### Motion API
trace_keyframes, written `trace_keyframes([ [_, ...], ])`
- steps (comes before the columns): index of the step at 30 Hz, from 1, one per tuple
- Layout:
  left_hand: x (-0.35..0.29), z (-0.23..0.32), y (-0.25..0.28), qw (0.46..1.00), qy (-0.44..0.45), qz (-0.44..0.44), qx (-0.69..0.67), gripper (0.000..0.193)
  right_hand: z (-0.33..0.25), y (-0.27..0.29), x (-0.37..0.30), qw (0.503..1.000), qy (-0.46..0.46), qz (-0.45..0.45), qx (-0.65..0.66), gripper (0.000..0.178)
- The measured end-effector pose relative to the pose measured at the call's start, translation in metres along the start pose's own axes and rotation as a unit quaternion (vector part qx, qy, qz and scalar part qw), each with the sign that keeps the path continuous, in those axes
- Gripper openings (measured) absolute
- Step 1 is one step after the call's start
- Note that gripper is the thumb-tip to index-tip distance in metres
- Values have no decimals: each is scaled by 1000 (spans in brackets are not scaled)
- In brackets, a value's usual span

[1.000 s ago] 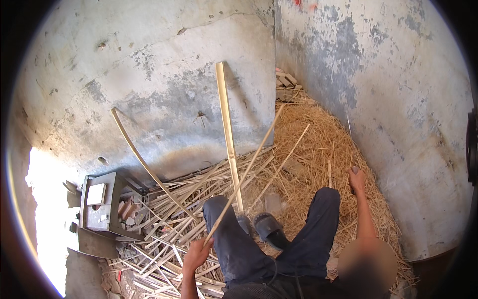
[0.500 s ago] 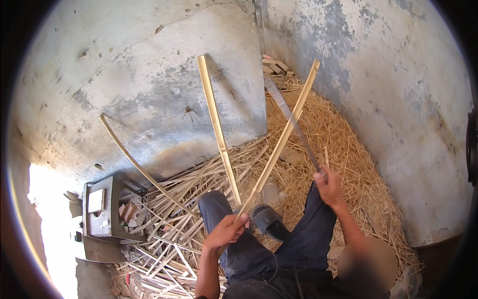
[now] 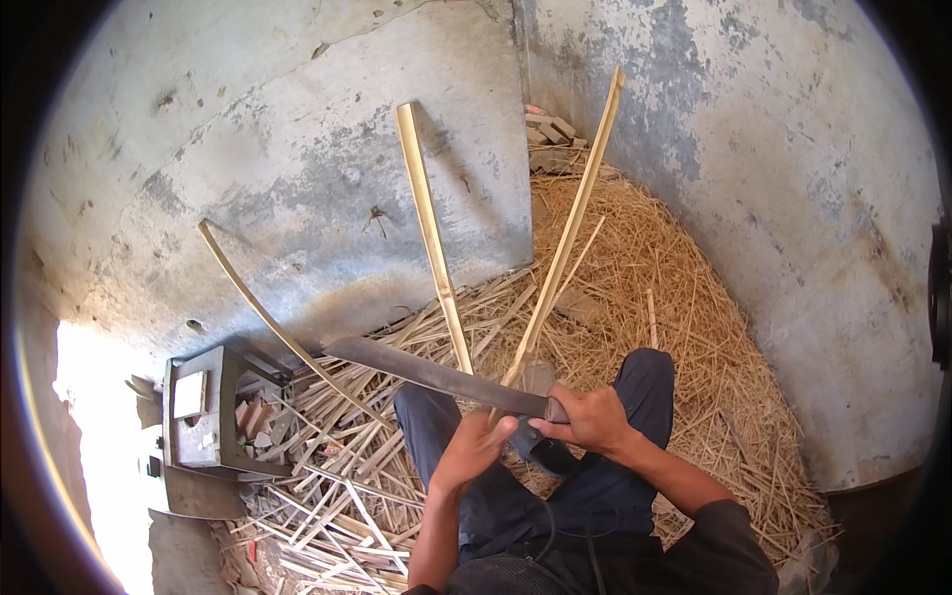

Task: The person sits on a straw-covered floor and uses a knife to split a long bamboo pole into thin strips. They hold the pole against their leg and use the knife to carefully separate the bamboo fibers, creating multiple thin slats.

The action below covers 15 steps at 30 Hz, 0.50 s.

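My left hand (image 3: 472,451) is closed around the lower end of a long split bamboo strip (image 3: 567,233), which slants up and away from me. In my right hand (image 3: 593,418) is the handle of a long, broad-bladed knife (image 3: 436,377). Its dark blade points left and lies across the strip just above my left hand; the exact contact is hidden. A thin bamboo sliver (image 3: 583,256) stands out along the right side of the strip. Both hands are close together between my knees.
Another bamboo strip (image 3: 426,213) leans on the wall (image 3: 297,129), with a thinner curved one (image 3: 260,312) farther left. A wooden stool-like frame (image 3: 198,451) lies at the left by scattered strips (image 3: 347,496). Shavings (image 3: 694,347) cover the right floor; a dark sandal (image 3: 548,456) shows below my hands.
My right hand has come inward and the knife has swung from upright to lying leftward across the strip. The held strip stands steeper, with a sliver now visible beside it.
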State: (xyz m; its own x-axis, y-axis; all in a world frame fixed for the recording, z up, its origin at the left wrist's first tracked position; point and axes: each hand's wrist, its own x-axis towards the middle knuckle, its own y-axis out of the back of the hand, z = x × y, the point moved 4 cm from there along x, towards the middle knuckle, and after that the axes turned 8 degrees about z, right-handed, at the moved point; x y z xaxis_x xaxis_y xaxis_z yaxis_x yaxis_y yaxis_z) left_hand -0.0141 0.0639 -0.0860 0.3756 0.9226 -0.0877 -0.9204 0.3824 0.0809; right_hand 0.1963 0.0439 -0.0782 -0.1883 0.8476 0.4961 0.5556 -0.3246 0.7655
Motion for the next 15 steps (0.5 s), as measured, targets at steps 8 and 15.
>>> trace_keyframes([
  [8, -6, -9, -1, 991, 10, 75, 109, 56, 30, -2, 18, 999, -49, 6, 14, 58],
  [15, -4, 2, -11, 984, -30, 85, 153, 54, 23, 6, 22, 1000, -6, -20, 3, 60],
])
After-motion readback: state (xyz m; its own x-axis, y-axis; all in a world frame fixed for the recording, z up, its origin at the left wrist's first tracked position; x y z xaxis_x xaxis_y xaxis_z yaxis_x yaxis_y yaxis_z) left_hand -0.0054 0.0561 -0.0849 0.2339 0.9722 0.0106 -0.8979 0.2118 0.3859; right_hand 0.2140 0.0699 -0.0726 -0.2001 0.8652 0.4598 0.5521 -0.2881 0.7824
